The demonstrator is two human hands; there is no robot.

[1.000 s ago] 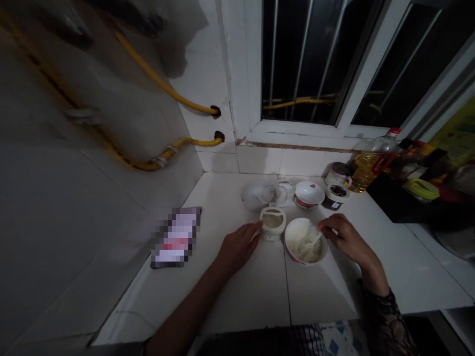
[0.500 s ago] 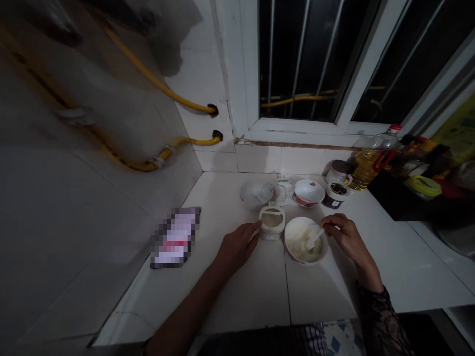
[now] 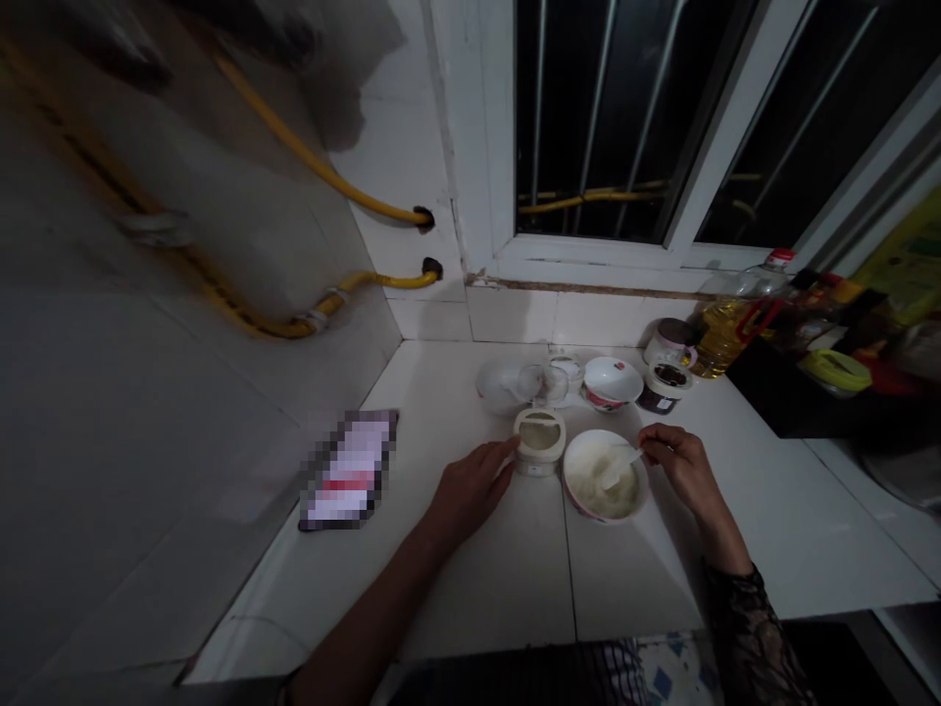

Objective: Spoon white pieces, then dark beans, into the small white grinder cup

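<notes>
In the head view my right hand [image 3: 677, 461] pinches the handle of a white spoon [image 3: 619, 469]. The spoon's bowl end dips into a pale, whitish mixture [image 3: 599, 493] in a white bowl [image 3: 579, 502] with a pinkish outside. My left hand [image 3: 474, 482] rests on the counter with its fingers stretched out, the fingertips against the left side of a small clear jar [image 3: 538, 465]. That jar has a cream-coloured rim and a see-through top, and stands just left of the bowl.
Behind the jar lies a clear container [image 3: 504, 384]. A second bowl [image 3: 612, 378], a dark-filled jar [image 3: 666, 389] and an oil bottle [image 3: 724, 328] stand toward the wall. A blurred-out flat object [image 3: 349, 471] lies at left. Yellow pipes [image 3: 272, 319] run along the left wall.
My right hand has shifted the spoon slightly within the bowl, its tip now a little further left. My left hand stays at the jar.
</notes>
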